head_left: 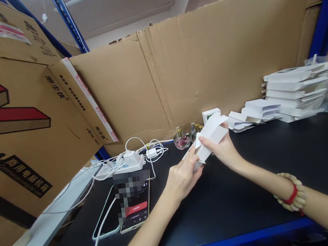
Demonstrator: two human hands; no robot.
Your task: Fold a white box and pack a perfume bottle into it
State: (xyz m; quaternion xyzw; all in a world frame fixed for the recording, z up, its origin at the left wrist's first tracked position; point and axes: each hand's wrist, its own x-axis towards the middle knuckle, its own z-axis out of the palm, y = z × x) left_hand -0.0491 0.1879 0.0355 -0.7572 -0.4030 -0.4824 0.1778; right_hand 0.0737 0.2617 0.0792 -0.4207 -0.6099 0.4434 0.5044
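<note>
A white folded-card box (212, 132) is held up over the black table, tilted, with flaps standing out at its ends. Around its lower left end my left hand (186, 173) is closed, fingers on the near flap. My right hand (224, 149) grips the box's right side, its thumb pressed on the face near the left hand's fingers. Just behind the box stands a small white box (210, 113) with a dark window. Small glass bottles with gold caps, one holding pink (181, 140), stand to the left of it.
Stacked white boxes (297, 94) and flattened white cartons (261, 109) are at the back right. Two phones (137, 208) lie at the left, by a white power strip (127, 165) with tangled cables. Cardboard walls (218, 54) enclose the black table (226, 216).
</note>
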